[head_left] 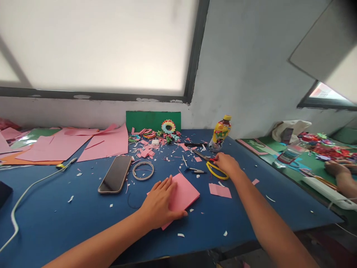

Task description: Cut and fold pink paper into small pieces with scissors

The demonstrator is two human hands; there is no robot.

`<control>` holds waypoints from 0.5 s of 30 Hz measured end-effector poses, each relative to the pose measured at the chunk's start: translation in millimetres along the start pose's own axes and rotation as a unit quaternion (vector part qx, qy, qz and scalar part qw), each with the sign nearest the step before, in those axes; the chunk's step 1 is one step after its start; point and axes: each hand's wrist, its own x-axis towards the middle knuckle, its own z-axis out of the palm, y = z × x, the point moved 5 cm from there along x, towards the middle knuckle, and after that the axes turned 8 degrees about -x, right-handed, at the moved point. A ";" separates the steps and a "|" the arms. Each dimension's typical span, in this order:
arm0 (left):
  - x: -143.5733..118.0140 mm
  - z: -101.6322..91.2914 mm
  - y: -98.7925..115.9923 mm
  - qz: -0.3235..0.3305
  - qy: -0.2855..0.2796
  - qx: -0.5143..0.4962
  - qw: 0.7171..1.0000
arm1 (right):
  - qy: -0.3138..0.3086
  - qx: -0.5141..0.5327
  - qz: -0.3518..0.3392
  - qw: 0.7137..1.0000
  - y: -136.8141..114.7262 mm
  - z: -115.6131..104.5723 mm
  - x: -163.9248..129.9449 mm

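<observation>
My left hand (160,204) lies flat, fingers stretched, on a folded square of pink paper (184,191) near the table's front. Its thumb rests along the paper's lower edge. Farther back on the right, my right hand (227,163) has its fingers closed on the red part of a pair of scissors (216,170). One yellow handle loop shows below the fingers, and the blades point back to the left on the table. Beside the scissors lie a blue pen (198,171) and a small pink paper piece (220,190).
On the blue table (92,223) are a phone (115,175), a tape roll (143,171), large pink sheets (107,145), a white cable (25,201) and many scraps. A drink bottle (220,134) stands at the back. At right, a co-worker's hand (338,169) is over a green table.
</observation>
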 end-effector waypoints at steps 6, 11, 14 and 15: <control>4.0 -2.4 -11.4 0.011 0.076 -0.112 0.991 | 0.078 0.090 -0.114 0.986 -28.9 -17.8 -17.8; 8.6 -12.1 -22.3 -0.001 0.158 -0.286 0.945 | 0.068 0.198 -0.344 0.915 -96.7 -15.6 -71.1; 11.0 -17.4 -26.3 -0.021 0.187 -0.326 0.926 | 0.029 0.234 -0.436 0.869 -125.2 -4.6 -100.9; 11.8 -18.9 -28.0 -0.028 0.193 -0.331 0.923 | 0.019 0.242 -0.453 0.858 -130.2 -1.2 -106.6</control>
